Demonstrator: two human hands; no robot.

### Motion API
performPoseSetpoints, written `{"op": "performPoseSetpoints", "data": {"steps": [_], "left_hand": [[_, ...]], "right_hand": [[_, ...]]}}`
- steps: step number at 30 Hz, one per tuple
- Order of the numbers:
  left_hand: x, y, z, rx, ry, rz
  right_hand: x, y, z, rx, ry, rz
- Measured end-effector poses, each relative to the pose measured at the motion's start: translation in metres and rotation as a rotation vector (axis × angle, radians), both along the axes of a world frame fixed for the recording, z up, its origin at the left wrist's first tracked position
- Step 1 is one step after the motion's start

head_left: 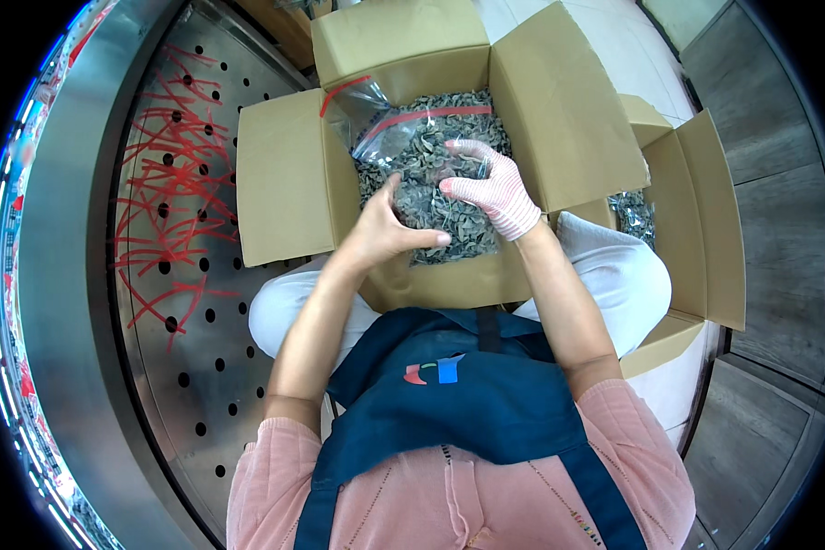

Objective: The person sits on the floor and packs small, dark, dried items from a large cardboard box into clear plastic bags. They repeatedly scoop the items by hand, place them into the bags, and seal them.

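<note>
An open cardboard box (412, 291) between my knees holds a heap of dried grey-green leaves (472, 236). Over the heap is a clear zip bag (390, 137) with a red seal strip, seemingly with leaves inside. My bare left hand (382, 227) is at the bag's lower left, thumb and index finger spread wide; its other fingers are hidden. In a pink-and-white striped glove, my right hand (497, 191) curls its thumb and fingers about the bag's right side. Another clear plastic bag (356, 108) with a red edge leans in the box's far left corner.
Red strips (179, 174) lie scattered over a perforated metal panel (225, 367) on the left. A second open carton (692, 220) with plastic-wrapped contents (632, 215) stands right of my knee. Grey wooden cabinets (761, 183) line the right side. The box's flaps (284, 179) spread outward.
</note>
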State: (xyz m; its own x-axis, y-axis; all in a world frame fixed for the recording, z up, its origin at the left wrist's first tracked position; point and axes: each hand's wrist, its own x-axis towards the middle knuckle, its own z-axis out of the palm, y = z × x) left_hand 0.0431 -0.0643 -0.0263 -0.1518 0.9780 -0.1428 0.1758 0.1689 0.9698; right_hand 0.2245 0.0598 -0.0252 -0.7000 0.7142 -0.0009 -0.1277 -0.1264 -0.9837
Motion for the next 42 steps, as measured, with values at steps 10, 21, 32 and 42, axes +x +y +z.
{"op": "performPoseSetpoints", "data": {"steps": [10, 21, 32, 42], "left_hand": [[0.006, -0.005, 0.027, 0.174, -0.141, 0.185], [0.014, -0.001, 0.044, 0.361, -0.290, 0.265], [0.007, -0.008, 0.040, 0.185, -0.293, 0.149], [-0.001, 0.003, 0.028, 0.183, -0.337, 0.209]], "right_hand": [[0.009, 0.009, 0.030, -0.035, 0.058, -0.058], [0.000, -0.001, 0.018, 0.028, -0.164, 0.246], [0.003, -0.004, 0.023, 0.049, -0.155, 0.245], [-0.002, -0.003, 0.001, 0.015, -0.420, 0.440]]}}
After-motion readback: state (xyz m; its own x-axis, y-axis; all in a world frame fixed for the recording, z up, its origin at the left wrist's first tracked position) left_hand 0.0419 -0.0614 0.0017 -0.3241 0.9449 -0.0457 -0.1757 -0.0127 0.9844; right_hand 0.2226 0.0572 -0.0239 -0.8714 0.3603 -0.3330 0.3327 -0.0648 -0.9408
